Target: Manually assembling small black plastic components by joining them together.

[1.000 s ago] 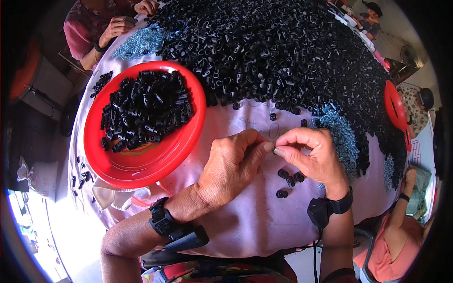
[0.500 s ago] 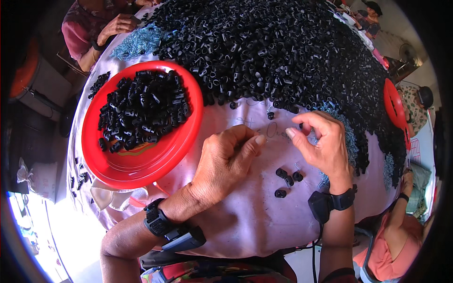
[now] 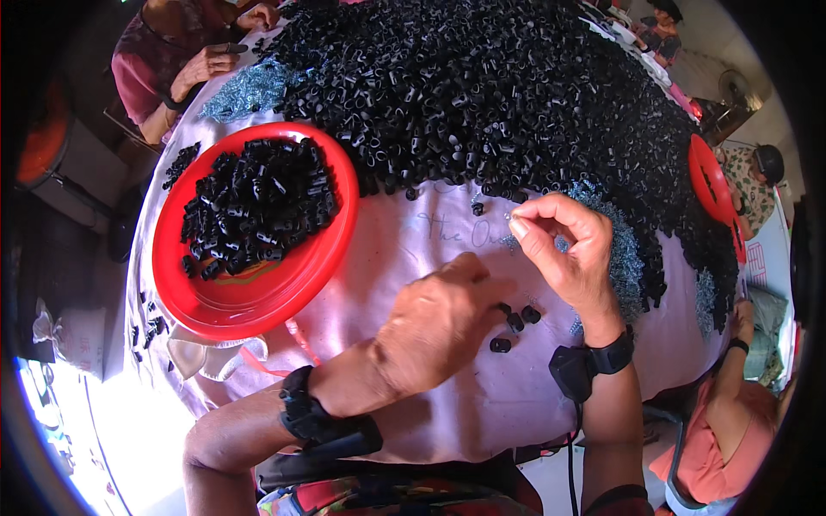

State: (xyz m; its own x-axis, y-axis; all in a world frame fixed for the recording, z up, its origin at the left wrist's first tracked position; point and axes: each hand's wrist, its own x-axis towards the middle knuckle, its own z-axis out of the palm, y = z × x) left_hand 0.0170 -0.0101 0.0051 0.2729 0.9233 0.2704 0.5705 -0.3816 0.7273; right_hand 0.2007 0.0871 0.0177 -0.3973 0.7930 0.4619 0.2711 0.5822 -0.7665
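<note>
My left hand (image 3: 434,322) is smeared by motion over the cloth, its fingertips close to several loose black plastic cord-lock parts (image 3: 514,322); whether it grips one cannot be made out. Just right of it, my right hand (image 3: 572,254) has thumb and forefinger pinched on a tiny shiny piece (image 3: 512,217) that looks like a small spring. Beside that hand lies a heap of small bluish metal springs (image 3: 615,232). One more black part (image 3: 477,208) sits on the cloth ahead of the pinch.
A red plate (image 3: 232,314) with a pile of black parts stands at the left. A big black heap (image 3: 482,103) covers the far table. More springs (image 3: 249,90) lie at far left. A second red plate (image 3: 710,181) is at the right. Other people sit around the table.
My left hand has moved right and down toward the loose black parts and now blurs. My right hand has shifted slightly left, its thumb and forefinger closing together.
</note>
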